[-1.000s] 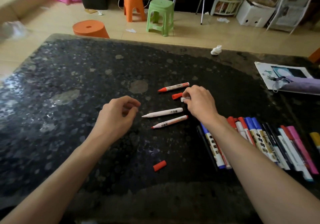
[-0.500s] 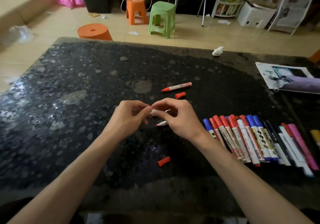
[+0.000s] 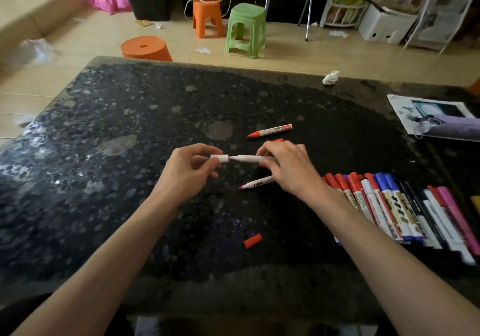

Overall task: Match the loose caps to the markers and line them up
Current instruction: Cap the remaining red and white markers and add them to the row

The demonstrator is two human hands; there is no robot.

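Note:
My left hand (image 3: 188, 173) pinches a white cap (image 3: 219, 158) above the dark table. My right hand (image 3: 288, 166) grips a white marker (image 3: 246, 158), its tip pointing into the cap's mouth. Under my right hand lies an uncapped red-tipped marker (image 3: 255, 182). Another uncapped red marker (image 3: 270, 130) rests further back, with a red cap (image 3: 278, 140) peeking out behind my right hand. A second loose red cap (image 3: 252, 241) lies near the front. A row of capped markers (image 3: 394, 205) is lined up at the right.
A crumpled white paper (image 3: 330, 77) sits near the table's far edge. A booklet with a purple cloth (image 3: 441, 120) lies at the far right. An orange stool (image 3: 145, 49) stands just beyond the table's far edge.
My right hand picked up the white marker after passing the white cap to my left hand. Cap and marker tip are now held end to end above the table.

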